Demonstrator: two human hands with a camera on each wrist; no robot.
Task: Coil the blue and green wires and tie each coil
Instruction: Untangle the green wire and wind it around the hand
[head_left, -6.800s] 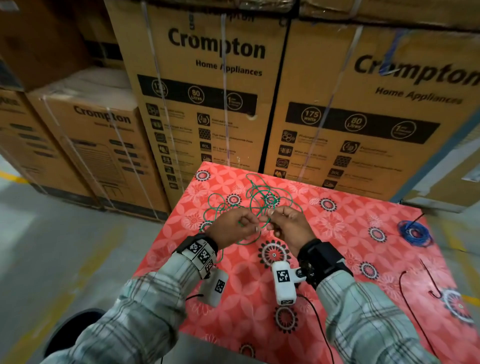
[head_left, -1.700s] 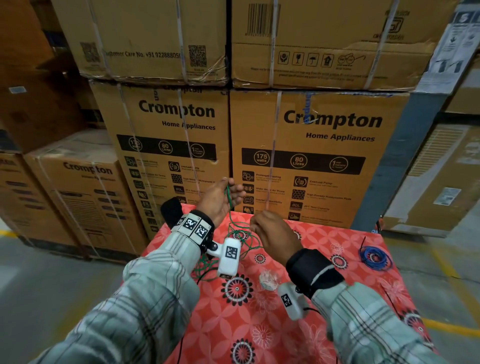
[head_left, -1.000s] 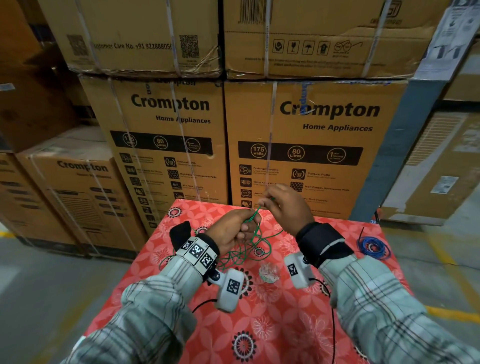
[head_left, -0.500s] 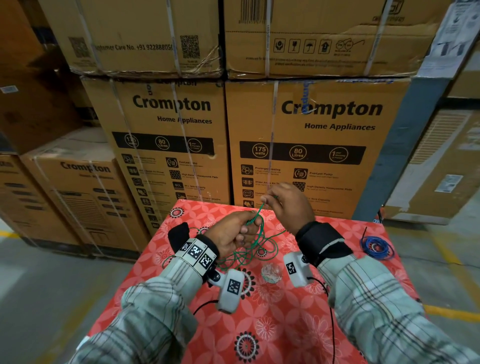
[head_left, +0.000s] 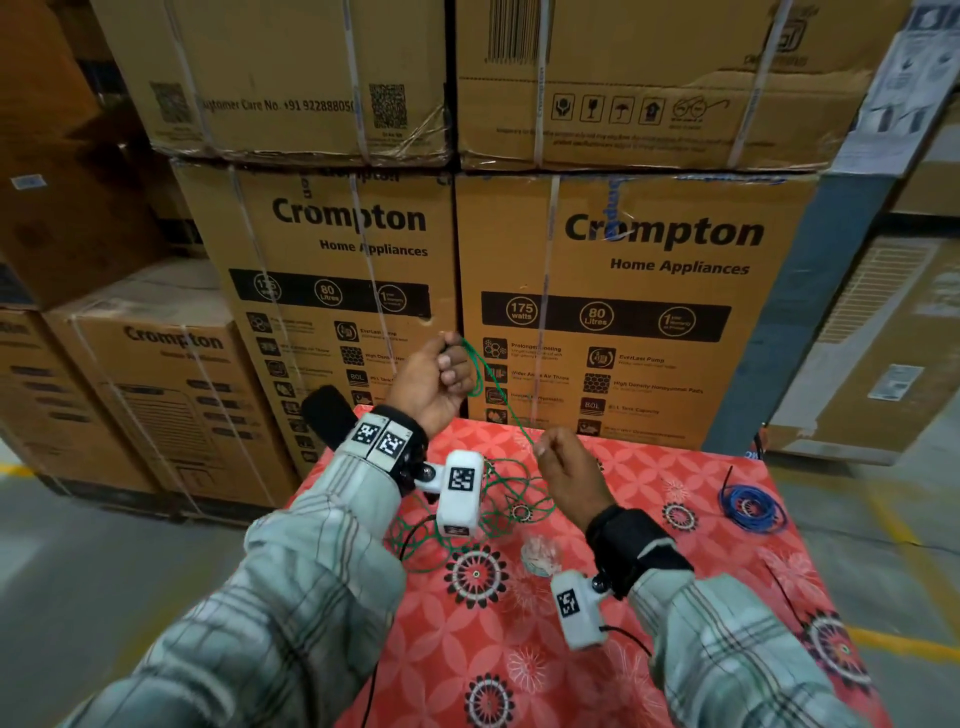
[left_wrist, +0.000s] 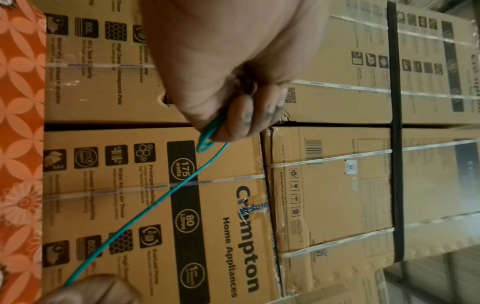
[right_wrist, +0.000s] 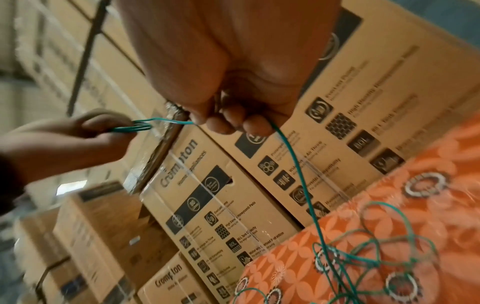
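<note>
My left hand (head_left: 441, 371) is raised above the far edge of the red table (head_left: 649, 587) and pinches a few small loops of the green wire (head_left: 496, 397). The loops (left_wrist: 207, 135) show between thumb and fingers in the left wrist view. From there the wire runs taut down to my right hand (head_left: 558, 457), which grips it in curled fingers (right_wrist: 233, 121). Below the right hand the green wire (right_wrist: 363, 246) falls into a loose tangle on the table. The blue wire (head_left: 750, 509) lies coiled at the right side of the table, apart from both hands.
Stacked cardboard appliance boxes (head_left: 623, 291) stand right behind the table. A small clear bundle (head_left: 540, 553) lies on the cloth near my right wrist. A thin black cable (head_left: 784, 592) runs along the table's right side. Grey floor lies to the left.
My left hand has risen up and away from the table with its loops. My right hand has dropped toward the table, and the wire now stretches between them.
</note>
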